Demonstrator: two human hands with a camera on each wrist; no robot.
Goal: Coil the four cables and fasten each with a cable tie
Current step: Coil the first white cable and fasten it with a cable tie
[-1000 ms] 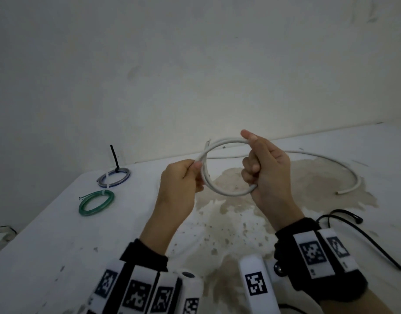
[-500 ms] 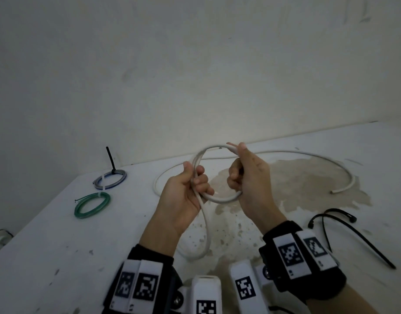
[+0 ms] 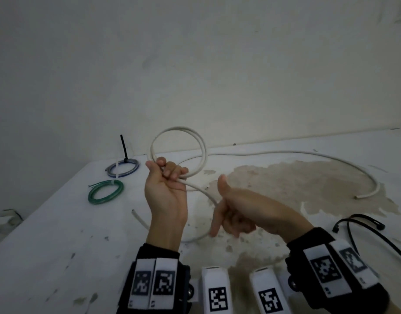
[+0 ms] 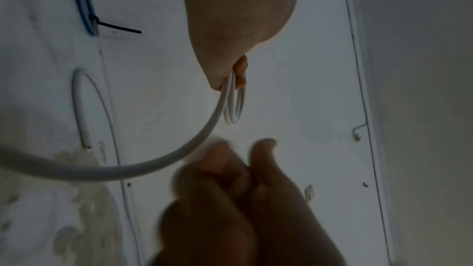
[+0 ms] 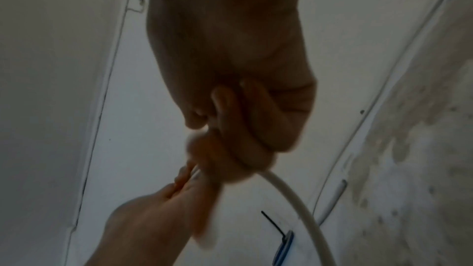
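My left hand (image 3: 169, 174) is raised palm up and grips a white cable (image 3: 202, 143) where two loops cross; the loops stand above its fingers. One strand runs down from there into my right hand (image 3: 226, 219), whose fingers curl round it, thumb up. The cable's long tail (image 3: 330, 158) sweeps across the table to the right, and a short end (image 3: 136, 215) lies near my left wrist. The left wrist view shows the loops (image 4: 234, 106) pinched in my left hand (image 4: 238, 74). In the right wrist view, the strand (image 5: 294, 199) leaves my right hand (image 5: 230, 149).
A blue-grey coil (image 3: 122, 169) with an upright black tie (image 3: 123, 147) and a green coil (image 3: 105, 191) lie at the table's left rear. Thin black strips (image 3: 362, 225), seemingly cable ties, lie at the right. The white table (image 3: 47, 245) has a brown stain (image 3: 308, 189); a wall stands behind.
The hands have parted. My left hand turned palm up and lifted the coil, which now shows two loops. My right hand slid down along the loose strand, lower and to the right.
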